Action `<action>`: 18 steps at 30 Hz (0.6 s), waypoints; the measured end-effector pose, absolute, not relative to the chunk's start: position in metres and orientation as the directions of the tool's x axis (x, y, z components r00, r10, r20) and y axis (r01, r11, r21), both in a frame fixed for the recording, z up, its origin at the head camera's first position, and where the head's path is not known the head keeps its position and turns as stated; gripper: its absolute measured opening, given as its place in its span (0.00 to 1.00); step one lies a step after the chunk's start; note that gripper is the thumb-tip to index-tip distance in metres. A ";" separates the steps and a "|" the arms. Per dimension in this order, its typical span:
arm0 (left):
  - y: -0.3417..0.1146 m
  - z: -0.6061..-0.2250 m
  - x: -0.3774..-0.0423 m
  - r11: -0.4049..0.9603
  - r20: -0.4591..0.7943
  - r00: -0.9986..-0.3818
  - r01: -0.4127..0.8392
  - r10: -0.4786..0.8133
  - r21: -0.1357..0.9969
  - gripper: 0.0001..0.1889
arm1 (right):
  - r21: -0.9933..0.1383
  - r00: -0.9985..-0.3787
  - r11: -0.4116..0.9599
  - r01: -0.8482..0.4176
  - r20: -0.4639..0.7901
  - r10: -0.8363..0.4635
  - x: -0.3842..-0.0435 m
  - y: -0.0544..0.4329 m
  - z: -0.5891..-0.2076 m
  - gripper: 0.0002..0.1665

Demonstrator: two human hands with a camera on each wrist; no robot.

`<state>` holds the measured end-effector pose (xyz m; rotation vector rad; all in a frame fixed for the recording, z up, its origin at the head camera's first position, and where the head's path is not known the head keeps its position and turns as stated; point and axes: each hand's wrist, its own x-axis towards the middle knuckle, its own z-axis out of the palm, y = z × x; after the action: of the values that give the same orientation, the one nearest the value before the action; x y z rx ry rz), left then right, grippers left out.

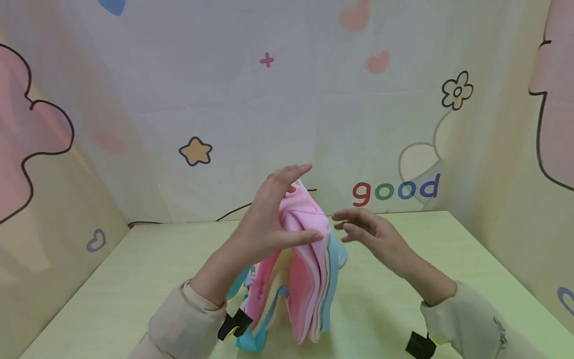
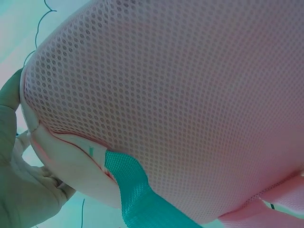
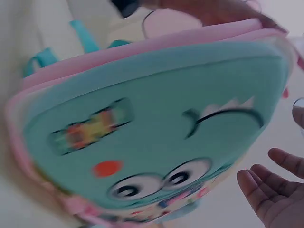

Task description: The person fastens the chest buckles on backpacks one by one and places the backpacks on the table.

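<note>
1. Here's the left hand [image 1: 264, 224], thumb and fingers well parted in a wide C around the upper part of the backpack [image 1: 308, 289]; the thumb lies across the pink near side, the fingers reach over the top, and there's no tight grip to be seen.
2. Over to the right hand [image 1: 374, 235]: fingers loosely bent, a gap between thumb and forefinger, nothing held, fingertips just beside the bag's blue side.
3. And the bag itself? Upright and edge-on at the near middle of the pale green table [image 1: 134, 299], between the two forearms, its pink, cream and blue layers showing side by side.
4. Now the left wrist view, and it's the back we get: a broad pink mesh panel [image 2: 166, 95] with a teal strap [image 2: 142, 190] running down from its edge. The hand is at that edge; how firmly it presses, I cannot tell.
5. The right wrist view has the front, hidden from the head camera: a teal face panel [image 3: 156, 104], two round cartoon eyes [image 3: 152, 186], an orange-red dot [image 3: 108, 168] and a striped patch [image 3: 92, 126], all somewhat blurred. The right hand's fingers are spread there, near the panel's edge.
</note>
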<state>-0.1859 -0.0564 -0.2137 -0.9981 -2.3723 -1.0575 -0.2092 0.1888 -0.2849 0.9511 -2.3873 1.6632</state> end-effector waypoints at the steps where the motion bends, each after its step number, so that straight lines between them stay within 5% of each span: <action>1: -0.056 -0.214 -0.186 0.469 0.568 -0.684 0.728 0.457 0.500 0.49 | -0.803 -0.792 0.226 -0.551 0.418 -0.445 -0.210 0.187 -0.275 0.21; 8: -0.050 -0.215 -0.186 0.459 0.594 -0.681 0.730 0.429 0.506 0.51 | -0.692 -0.733 0.317 -0.649 0.457 -0.503 -0.210 0.166 -0.222 0.25; 18: -0.048 -0.219 -0.186 0.392 0.630 -0.659 0.751 0.411 0.531 0.52 | -0.608 -0.731 0.435 -0.664 0.407 -0.548 -0.211 0.157 -0.210 0.24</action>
<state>-0.1856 -0.0481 -0.2192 -1.0022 -2.2575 -1.1682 -0.2111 0.1572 -0.2097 1.0781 -2.5324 1.1768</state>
